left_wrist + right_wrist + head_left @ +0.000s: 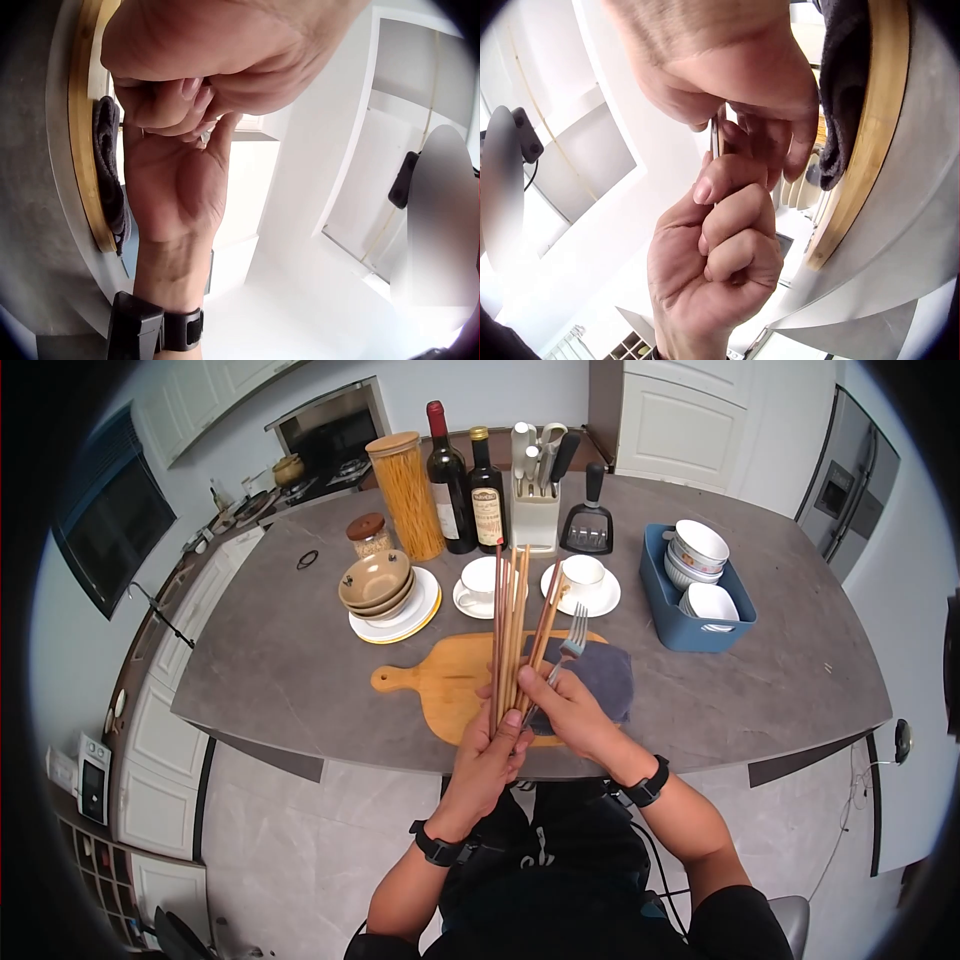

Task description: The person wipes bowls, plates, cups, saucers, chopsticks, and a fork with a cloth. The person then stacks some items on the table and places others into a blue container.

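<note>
In the head view my left hand (487,760) grips a bundle of wooden chopsticks (509,625), which stand upright in light and reddish-brown tones. Close beside it, my right hand (572,712) holds a smaller group of chopsticks (546,622) together with a metal fork (575,631), tines up. The two hands meet at the lower ends of the sticks, above the near edge of a wooden cutting board (450,678). From the right wrist view, the left hand's fingers (739,221) are curled tightly. Both wrist views mostly hide the sticks behind the hands.
A dark folded cloth (605,678) lies on the board. Behind stand stacked bowls (375,582) on plates, two white cups (582,572) on saucers, bottles (452,500), a pasta jar (408,500) and a knife block (535,520). A blue basket (690,630) with bowls sits right.
</note>
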A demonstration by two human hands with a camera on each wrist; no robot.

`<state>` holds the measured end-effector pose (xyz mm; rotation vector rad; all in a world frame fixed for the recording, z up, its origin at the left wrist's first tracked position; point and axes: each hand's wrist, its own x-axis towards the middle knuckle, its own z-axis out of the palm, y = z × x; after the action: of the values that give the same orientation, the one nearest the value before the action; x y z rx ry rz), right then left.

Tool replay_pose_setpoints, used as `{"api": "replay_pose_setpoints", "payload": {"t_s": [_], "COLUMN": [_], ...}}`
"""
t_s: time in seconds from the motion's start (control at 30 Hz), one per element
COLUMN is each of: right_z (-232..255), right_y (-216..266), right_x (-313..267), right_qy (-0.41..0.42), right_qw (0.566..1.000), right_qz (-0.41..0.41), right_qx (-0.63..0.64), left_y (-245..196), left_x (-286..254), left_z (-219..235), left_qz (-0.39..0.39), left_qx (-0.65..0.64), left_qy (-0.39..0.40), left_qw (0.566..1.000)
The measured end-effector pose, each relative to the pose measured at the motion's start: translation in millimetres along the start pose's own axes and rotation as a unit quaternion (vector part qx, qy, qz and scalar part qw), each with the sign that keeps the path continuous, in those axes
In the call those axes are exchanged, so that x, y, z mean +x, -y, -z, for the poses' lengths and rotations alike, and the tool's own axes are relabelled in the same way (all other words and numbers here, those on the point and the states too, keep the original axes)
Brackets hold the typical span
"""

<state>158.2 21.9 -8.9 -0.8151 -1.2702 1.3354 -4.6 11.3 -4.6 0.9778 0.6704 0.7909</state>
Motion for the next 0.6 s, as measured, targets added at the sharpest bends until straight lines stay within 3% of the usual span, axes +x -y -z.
{"api": "replay_pose_setpoints", "payload": {"t_s": [0.03,0.1,0.17,0.2,0.23,0.27,0.3,0.37,0.4,0.53,0.57,0.6], "right_z": [4,20,33,38,43,44,39,28,26,31,36,40], "right_y": [2,14,28,36,40,30,27,24,23,28,30,30], "right_x": [-2,-11,-17,-20,-23,-31,-38,-49,-55,-68,-67,-65], "right_qy": [0.001,-0.018,-0.016,-0.027,-0.036,-0.026,-0.026,0.005,0.007,0.047,-0.050,-0.145], "right_qw": [1.000,0.991,0.995,0.936,0.804,0.775,0.774,0.673,0.652,0.662,0.798,0.891], "right_qz": [-0.001,-0.026,-0.028,0.056,0.137,0.127,0.127,0.091,0.115,0.088,0.018,-0.054], "right_qx": [0.000,-0.129,-0.090,-0.347,-0.577,-0.618,-0.619,-0.734,-0.749,-0.743,-0.600,-0.426], "left_y": [-2,-6,-11,-12,-12,-13,-13,-17,-18,-23,-23,-22], "left_x": [-1,-3,-5,-5,-5,-4,-3,-3,-3,-8,-9,-10], "left_z": [0,4,12,17,21,23,22,18,18,17,16,17], "left_qz": [0.001,0.001,-0.011,-0.011,-0.007,-0.003,-0.003,0.006,0.004,0.008,0.015,0.014], "left_qx": [0.005,0.010,0.029,0.027,0.033,0.039,0.038,0.021,0.019,0.004,-0.006,-0.007], "left_qy": [-0.014,-0.030,-0.047,-0.049,-0.050,-0.050,-0.050,-0.073,-0.075,-0.050,-0.046,-0.046], "left_qw": [1.000,1.000,0.998,0.998,0.998,0.998,0.998,0.997,0.997,0.999,0.999,0.999]}}
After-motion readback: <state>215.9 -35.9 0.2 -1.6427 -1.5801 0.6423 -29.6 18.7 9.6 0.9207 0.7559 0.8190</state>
